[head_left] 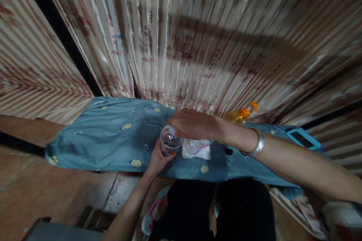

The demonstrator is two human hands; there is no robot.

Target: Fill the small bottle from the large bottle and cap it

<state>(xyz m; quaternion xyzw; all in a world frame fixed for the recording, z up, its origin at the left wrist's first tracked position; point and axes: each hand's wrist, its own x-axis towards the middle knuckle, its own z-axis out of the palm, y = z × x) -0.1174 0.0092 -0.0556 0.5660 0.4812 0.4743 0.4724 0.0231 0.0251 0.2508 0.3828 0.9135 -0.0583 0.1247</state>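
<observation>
Clear plastic cup (170, 141) held over the blue cloth (113, 135), something dark at its bottom; cup not yet set down.
Left hand (158, 158) wraps the cup from 6 o'clock, fingers curled closed; right hand (189, 123) lies across the rim at 1 o'clock, its grip hidden; plastic bag (198, 147) lies just beside at 3 o'clock.

Left arm rises from bottom centre of frame, forearm angled up and right, left hand (157, 157) curled, fingers closed in grip, thumb side up. Right arm sweeps in from right edge, forearm long and level, wrist bent, right hand (190, 123) palm down at frame centre, fingers drooped just above left hand.
</observation>
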